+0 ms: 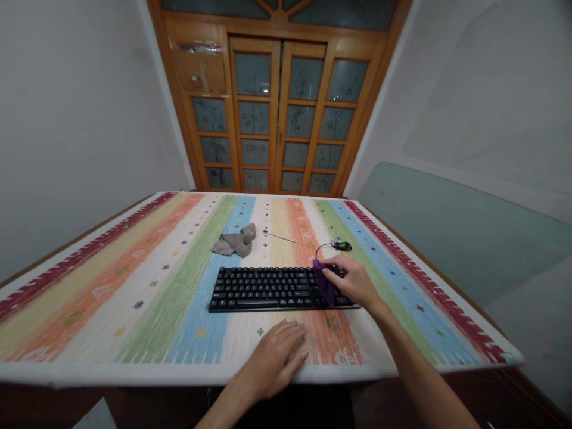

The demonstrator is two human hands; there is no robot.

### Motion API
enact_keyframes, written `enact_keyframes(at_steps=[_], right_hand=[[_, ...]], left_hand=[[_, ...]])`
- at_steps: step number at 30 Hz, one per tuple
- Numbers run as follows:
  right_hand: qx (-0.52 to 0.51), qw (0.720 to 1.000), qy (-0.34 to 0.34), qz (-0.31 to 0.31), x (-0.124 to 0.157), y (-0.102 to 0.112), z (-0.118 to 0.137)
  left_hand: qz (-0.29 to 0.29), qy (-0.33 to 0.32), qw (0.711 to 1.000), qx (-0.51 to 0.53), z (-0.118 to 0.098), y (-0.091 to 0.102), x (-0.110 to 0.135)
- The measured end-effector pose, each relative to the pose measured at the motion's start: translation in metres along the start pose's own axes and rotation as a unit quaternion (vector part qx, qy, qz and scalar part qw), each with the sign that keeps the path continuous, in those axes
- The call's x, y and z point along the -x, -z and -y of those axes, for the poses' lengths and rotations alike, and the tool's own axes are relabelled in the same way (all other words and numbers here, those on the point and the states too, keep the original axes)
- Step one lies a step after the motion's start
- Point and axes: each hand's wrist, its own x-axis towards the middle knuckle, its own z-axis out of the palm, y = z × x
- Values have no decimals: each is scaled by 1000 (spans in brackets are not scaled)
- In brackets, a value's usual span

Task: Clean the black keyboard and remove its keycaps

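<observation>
A black keyboard [263,288] lies across the middle of the striped tablecloth [134,286]. My right hand [355,279] rests on the keyboard's right end, its fingers closed on a small purple cloth [325,281] pressed against the keys. My left hand [279,355] lies flat on the tablecloth just in front of the keyboard, fingers stretched out and holding nothing. The keyboard's black cable [339,245] is coiled behind its right end.
A crumpled grey cloth [236,241] lies behind the keyboard, with a thin stick [281,236] to its right. A wooden door with glass panes [279,113] stands beyond the table. A greenish panel [456,232] leans along the right wall.
</observation>
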Motion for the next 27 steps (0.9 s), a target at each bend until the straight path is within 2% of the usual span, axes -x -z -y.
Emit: enact_keyframes(at_steps=[6, 9, 12, 15, 19, 22, 25, 27], right_hand=[[-52, 998, -5, 45, -63, -64, 8], [-63, 997, -13, 34, -95, -94, 12], [-73, 997, -6, -3, -123, -118, 15], [-43, 999, -8, -12, -145, -139, 15], [60, 994, -29, 83, -157, -164, 8], [76, 984, -23, 161, -154, -178, 0], [75, 973, -4, 220, -146, -181, -6], [69, 970, 12, 231, -141, -177, -9]], left_hand=[[-30, -37, 998, 37, 6, 25, -4], [-82, -33, 996, 13, 22, 43, -9], [-137, -10, 990, -24, 43, 64, -15], [-167, 13, 984, -59, 66, 85, -21], [-198, 66, 973, -94, 95, 105, -25], [-221, 113, 963, -103, 120, 114, -27], [-238, 180, 950, -85, 148, 121, -31], [-248, 235, 938, -61, 169, 127, -36]])
